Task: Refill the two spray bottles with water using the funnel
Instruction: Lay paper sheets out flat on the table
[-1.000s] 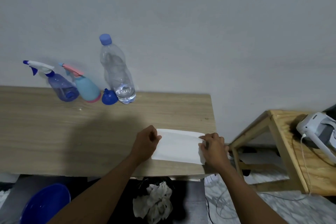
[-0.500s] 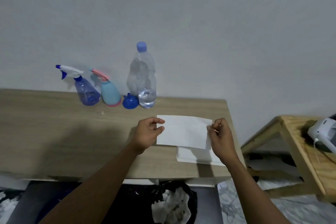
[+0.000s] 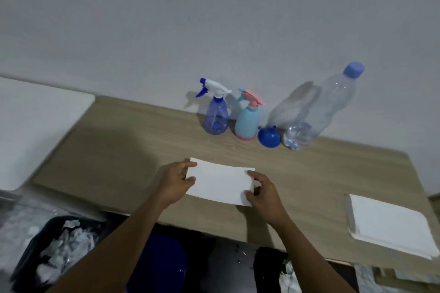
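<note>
A clear purple spray bottle (image 3: 216, 116) with a white and blue trigger stands by the wall. Beside it on the right is a light blue spray bottle (image 3: 247, 122) with a pink trigger. A small blue funnel (image 3: 269, 137) lies upside down next to them, and a big clear water bottle (image 3: 316, 112) with a blue cap stands right of it. My left hand (image 3: 175, 182) pinches the left edge of a white paper sheet (image 3: 220, 182). My right hand (image 3: 263, 191) pinches its right edge, over the wooden table (image 3: 119, 150).
A stack of white paper (image 3: 388, 223) lies on the table's right front corner. A white surface (image 3: 35, 121) borders the table on the left. Under the table are a dark bin with crumpled paper (image 3: 62, 247) and a blue basin (image 3: 162, 264).
Both hands lifted one sheet off the paper stack and carried it left toward the table's middle. The view swung left, so the bottles now sit further right.
</note>
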`<state>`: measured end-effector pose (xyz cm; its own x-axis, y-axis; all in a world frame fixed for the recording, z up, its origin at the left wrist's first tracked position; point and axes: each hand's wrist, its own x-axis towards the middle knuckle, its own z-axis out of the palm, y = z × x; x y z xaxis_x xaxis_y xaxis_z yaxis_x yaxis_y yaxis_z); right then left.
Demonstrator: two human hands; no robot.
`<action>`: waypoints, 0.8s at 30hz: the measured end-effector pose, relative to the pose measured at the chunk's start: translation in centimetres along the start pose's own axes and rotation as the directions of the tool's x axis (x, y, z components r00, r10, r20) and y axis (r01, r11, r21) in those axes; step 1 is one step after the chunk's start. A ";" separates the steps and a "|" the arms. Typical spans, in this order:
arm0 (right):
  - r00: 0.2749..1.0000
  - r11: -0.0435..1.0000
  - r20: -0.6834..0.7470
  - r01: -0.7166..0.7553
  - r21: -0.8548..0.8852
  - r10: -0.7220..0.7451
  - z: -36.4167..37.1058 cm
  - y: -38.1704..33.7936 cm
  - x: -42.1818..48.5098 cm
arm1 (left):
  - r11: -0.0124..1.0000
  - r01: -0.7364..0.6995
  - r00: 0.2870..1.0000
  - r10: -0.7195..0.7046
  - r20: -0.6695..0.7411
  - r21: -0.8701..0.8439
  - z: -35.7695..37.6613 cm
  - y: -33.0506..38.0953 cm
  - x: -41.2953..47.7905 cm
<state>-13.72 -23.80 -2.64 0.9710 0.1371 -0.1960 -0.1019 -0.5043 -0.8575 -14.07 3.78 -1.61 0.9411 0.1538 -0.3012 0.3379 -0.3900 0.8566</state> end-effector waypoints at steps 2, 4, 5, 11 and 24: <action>1.000 0.999 0.001 0.026 -0.038 -0.026 2.4 -1.8 2.3 | 0.998 -0.032 0.999 0.032 -0.001 0.058 -2.7 -0.8 1.8; 0.998 0.996 -0.012 0.057 -0.075 -0.058 4.2 -2.9 4.6 | 0.996 -0.051 0.999 0.050 0.003 0.076 -4.6 -1.3 3.4; 0.997 0.993 -0.014 0.075 -0.096 -0.077 4.8 -3.3 5.6 | 0.994 -0.055 0.998 0.056 -0.004 0.094 -5.3 -1.4 4.0; 0.987 0.953 -0.086 0.107 -0.282 -0.136 6.2 -6.1 8.2 | 0.955 -0.074 0.994 0.092 -0.053 0.286 -6.5 -3.0 6.8; 0.977 0.728 0.193 0.197 -0.657 -0.090 15.4 -5.3 11.5 | 0.541 -0.297 0.945 0.284 0.161 0.787 -2.3 -6.1 8.5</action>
<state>-5.38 -6.47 -7.69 0.9160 0.3444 -0.2059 0.2596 -0.8999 -0.3504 -8.16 9.58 -8.45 0.9877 -0.1121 -0.1086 -0.0857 -0.9710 0.2230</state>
